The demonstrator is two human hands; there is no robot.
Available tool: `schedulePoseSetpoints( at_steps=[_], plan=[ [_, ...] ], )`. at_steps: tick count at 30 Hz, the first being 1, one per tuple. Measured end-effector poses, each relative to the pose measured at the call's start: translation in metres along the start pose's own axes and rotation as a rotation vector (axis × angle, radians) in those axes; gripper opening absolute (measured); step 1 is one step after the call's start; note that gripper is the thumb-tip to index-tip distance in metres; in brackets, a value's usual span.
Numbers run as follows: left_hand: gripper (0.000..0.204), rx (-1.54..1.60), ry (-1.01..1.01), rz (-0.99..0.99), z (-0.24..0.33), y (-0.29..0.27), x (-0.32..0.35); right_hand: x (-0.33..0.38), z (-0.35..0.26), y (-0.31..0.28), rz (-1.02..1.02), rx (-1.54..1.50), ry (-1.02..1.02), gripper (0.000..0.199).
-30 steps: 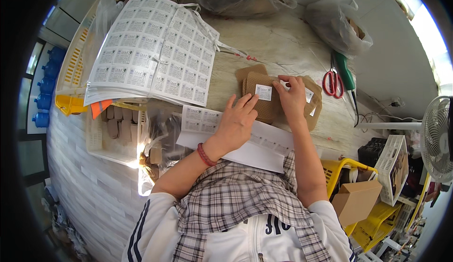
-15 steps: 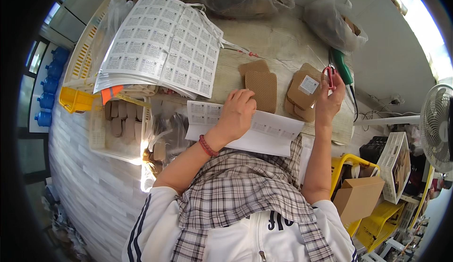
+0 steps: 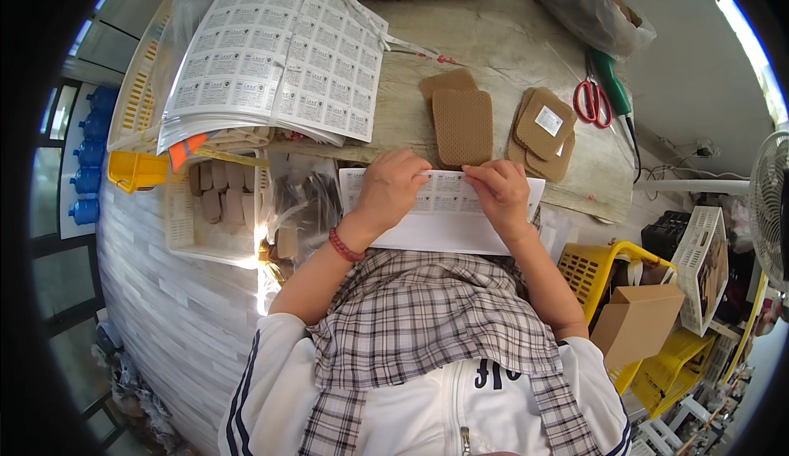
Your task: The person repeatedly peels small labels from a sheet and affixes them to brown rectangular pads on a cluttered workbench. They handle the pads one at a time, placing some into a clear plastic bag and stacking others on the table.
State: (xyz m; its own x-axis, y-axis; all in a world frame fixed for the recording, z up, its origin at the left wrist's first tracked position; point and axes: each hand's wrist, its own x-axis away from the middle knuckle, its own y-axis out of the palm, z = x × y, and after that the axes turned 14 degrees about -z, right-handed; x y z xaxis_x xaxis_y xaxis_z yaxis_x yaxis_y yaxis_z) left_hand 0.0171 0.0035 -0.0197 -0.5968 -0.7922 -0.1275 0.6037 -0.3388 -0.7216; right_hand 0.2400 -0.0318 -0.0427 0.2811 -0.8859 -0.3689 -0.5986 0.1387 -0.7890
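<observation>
A narrow sheet of printed labels [image 3: 448,231] lies across the front edge of the table and my lap. At its upper left part my left hand [image 3: 389,186] is closed, pinching the sheet's top edge. My right hand [image 3: 499,195] pinches the same edge further right, thumb and forefinger together. Just beyond my fingers lie two brown textured, rounded pads [image 3: 463,127], one overlapping the other. Right of them sits a small pile of similar brown pads [image 3: 542,133] with a white label [image 3: 548,120] on the top one. Red-handled scissors [image 3: 592,103] rest on the table to the right.
A thick stack of label sheets [image 3: 271,53] covers the table's left side. Beside the scissors is a green-handled tool [image 3: 609,82] with a black cord. Plastic bags [image 3: 596,8] stand at the back. Crates [image 3: 218,238] flank me, including a yellow one [image 3: 588,271] at right.
My right hand has let go of the red-handled scissors, now lying on the table, and moved left onto the label sheet. My left hand has shifted slightly left along the sheet.
</observation>
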Motion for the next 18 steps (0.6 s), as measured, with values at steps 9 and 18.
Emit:
schedulePoseSetpoints(
  at_steps=[9, 18],
  plan=[
    [0.012, 0.114, -0.076, -0.013, -0.010, 0.007, 0.002, 0.006, -0.008, -0.002, 0.027, 0.268, -0.207, 0.028],
    [0.010, 0.142, -0.083, -0.034, -0.009, 0.005, -0.001, 0.006, -0.010, 0.011, 0.096, 0.013, -0.105, 0.020]
  ],
)
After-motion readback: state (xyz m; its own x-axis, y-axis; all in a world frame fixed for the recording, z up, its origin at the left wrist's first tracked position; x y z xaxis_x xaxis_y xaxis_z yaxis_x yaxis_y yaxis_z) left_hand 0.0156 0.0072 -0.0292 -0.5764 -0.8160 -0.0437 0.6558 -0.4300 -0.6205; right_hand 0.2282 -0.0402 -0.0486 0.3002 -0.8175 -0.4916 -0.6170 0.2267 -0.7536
